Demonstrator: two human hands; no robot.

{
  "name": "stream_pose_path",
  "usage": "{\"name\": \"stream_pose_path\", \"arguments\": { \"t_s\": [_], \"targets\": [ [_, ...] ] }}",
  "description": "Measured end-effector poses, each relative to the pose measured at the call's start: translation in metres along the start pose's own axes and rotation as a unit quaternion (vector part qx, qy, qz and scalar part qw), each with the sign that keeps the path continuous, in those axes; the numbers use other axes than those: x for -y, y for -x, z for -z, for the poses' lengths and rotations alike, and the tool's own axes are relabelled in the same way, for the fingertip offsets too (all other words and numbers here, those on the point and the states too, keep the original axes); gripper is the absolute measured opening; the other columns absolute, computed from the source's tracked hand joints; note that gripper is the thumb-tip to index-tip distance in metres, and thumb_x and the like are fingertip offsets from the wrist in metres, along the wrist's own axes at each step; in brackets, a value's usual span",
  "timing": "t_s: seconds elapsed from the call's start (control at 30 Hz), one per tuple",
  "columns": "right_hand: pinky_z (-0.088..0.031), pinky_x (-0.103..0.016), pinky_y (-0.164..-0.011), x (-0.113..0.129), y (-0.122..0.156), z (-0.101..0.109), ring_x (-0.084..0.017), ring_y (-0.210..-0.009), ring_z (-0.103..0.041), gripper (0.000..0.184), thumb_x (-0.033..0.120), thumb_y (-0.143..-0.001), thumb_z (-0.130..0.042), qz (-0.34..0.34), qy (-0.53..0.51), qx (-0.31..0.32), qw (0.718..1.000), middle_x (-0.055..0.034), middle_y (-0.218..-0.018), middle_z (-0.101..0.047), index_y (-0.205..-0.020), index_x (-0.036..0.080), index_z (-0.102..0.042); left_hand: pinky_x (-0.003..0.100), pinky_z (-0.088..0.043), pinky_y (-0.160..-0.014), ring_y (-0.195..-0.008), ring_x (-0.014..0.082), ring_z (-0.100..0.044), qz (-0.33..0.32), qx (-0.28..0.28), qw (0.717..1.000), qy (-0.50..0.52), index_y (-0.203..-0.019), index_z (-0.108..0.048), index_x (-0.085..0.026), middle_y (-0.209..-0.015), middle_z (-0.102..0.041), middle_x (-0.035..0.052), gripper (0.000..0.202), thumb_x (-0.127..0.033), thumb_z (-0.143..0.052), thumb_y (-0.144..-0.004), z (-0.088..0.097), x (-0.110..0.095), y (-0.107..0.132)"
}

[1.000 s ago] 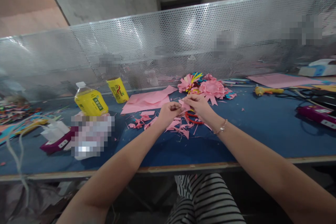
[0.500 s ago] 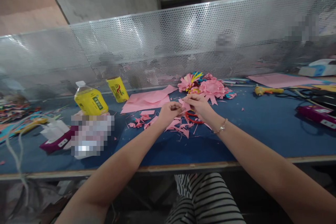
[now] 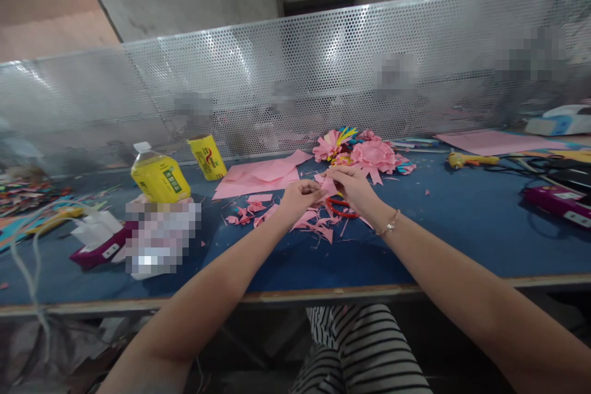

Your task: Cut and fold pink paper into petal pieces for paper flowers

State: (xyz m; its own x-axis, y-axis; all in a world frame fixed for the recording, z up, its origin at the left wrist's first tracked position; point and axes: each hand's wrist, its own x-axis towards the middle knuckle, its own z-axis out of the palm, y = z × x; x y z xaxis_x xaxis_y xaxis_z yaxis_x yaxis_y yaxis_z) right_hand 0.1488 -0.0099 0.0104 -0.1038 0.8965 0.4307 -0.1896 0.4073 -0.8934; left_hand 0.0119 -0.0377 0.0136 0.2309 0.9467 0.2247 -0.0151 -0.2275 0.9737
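Note:
My left hand (image 3: 298, 197) and my right hand (image 3: 351, 186) meet over the blue table (image 3: 462, 221), both pinching one small piece of pink paper (image 3: 325, 185) between their fingertips. Under my right hand lie red-handled scissors (image 3: 339, 207), partly hidden. Pink paper scraps (image 3: 310, 223) are strewn below and to the left of the hands. Just behind my hands sits a cluster of pink paper flowers (image 3: 369, 154). Flat pink sheets (image 3: 261, 175) lie to the back left.
A yellow drink bottle (image 3: 159, 177) and a yellow packet (image 3: 207, 157) stand at the left, with a tissue pack (image 3: 99, 237) and white cable (image 3: 28, 258) nearer. A yellow glue gun (image 3: 468, 160) and purple box (image 3: 556, 203) lie right. A perforated metal screen (image 3: 295, 74) backs the table.
Both hands stay pinched on the pink paper piece; fingers shift only slightly. Nothing else has moved.

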Motion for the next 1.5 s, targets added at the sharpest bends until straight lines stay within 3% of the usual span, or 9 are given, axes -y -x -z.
{"name": "stream_pose_path", "arguments": {
  "t_s": [0.17, 0.3, 0.43, 0.93, 1.1, 1.3, 1.5],
  "targets": [
    [-0.033, -0.023, -0.047, 0.003, 0.001, -0.001, -0.008, -0.048, -0.039, 0.03, 0.045, -0.068, -0.051, -0.02, 0.029, 0.029, 0.999, 0.0023, -0.054, -0.045, -0.069, 0.017, -0.059, 0.023, -0.047, -0.052, -0.047, 0.008, -0.055, 0.016, -0.015, 1.0, 0.011, -0.064, -0.05, -0.012, -0.054, -0.054, -0.0036, 0.025, -0.027, -0.068, -0.055, 0.0, -0.002, 0.001],
    [-0.033, -0.023, -0.052, 0.002, 0.002, -0.002, -0.009, -0.054, -0.041, 0.022, 0.038, -0.065, -0.056, 0.028, 0.107, 0.071, 0.991, 0.0028, -0.056, -0.046, -0.061, 0.016, -0.053, 0.023, -0.048, -0.051, -0.048, 0.0084, -0.056, 0.013, -0.015, 1.0, 0.015, -0.064, -0.051, -0.012, -0.054, -0.054, -0.0039, 0.027, -0.031, -0.068, -0.055, 0.002, 0.0, -0.001],
    [-0.03, -0.024, -0.052, -0.003, 0.0, 0.0, -0.008, -0.052, -0.038, 0.022, 0.036, -0.068, -0.054, 0.044, 0.152, 0.066, 0.985, 0.0031, -0.055, -0.044, -0.059, 0.016, -0.051, 0.024, -0.048, -0.052, -0.048, 0.009, -0.056, 0.015, -0.008, 1.0, 0.007, -0.065, -0.051, -0.012, -0.054, -0.054, -0.0036, 0.026, -0.032, -0.066, -0.056, 0.003, 0.001, -0.003],
    [-0.033, -0.022, -0.048, -0.005, -0.001, 0.0, -0.007, -0.05, -0.038, 0.023, 0.035, -0.068, -0.054, 0.022, 0.078, 0.088, 0.993, 0.004, -0.056, -0.041, -0.06, 0.017, -0.045, 0.022, -0.048, -0.054, -0.049, 0.008, -0.058, 0.047, 0.027, 0.998, 0.017, -0.069, -0.051, -0.012, -0.06, -0.06, 0.0005, 0.017, -0.027, -0.06, -0.066, 0.002, -0.001, -0.001],
    [-0.034, -0.022, -0.049, -0.007, -0.002, 0.002, -0.007, -0.052, -0.039, 0.022, 0.036, -0.07, -0.052, 0.034, 0.11, 0.087, 0.989, 0.0034, -0.058, -0.042, -0.063, 0.016, -0.046, 0.022, -0.048, -0.054, -0.053, 0.0096, -0.059, 0.042, 0.025, 0.999, -0.013, -0.07, -0.052, -0.012, -0.062, -0.061, 0.002, 0.016, -0.026, -0.059, -0.066, 0.0, -0.004, 0.001],
    [-0.026, -0.021, -0.048, -0.006, -0.003, 0.004, -0.006, -0.05, -0.031, 0.025, 0.036, -0.071, -0.051, 0.071, 0.176, 0.068, 0.979, 0.005, -0.054, -0.034, -0.058, 0.016, -0.041, 0.022, -0.048, -0.052, -0.048, 0.0088, -0.056, 0.001, -0.018, 0.997, -0.077, -0.064, -0.052, -0.011, -0.051, -0.056, -0.0024, 0.011, -0.013, -0.062, -0.06, 0.0, -0.003, 0.0],
    [-0.024, -0.022, -0.048, -0.005, -0.004, 0.004, -0.006, -0.049, -0.03, 0.025, 0.034, -0.071, -0.051, 0.078, 0.168, 0.064, 0.981, 0.0048, -0.054, -0.035, -0.057, 0.017, -0.041, 0.024, -0.05, -0.054, -0.051, 0.0109, -0.058, 0.0, -0.002, 0.998, -0.069, -0.068, -0.055, -0.011, -0.054, -0.059, 0.0005, 0.006, -0.012, -0.058, -0.062, 0.002, -0.002, -0.001]
  ]
}}
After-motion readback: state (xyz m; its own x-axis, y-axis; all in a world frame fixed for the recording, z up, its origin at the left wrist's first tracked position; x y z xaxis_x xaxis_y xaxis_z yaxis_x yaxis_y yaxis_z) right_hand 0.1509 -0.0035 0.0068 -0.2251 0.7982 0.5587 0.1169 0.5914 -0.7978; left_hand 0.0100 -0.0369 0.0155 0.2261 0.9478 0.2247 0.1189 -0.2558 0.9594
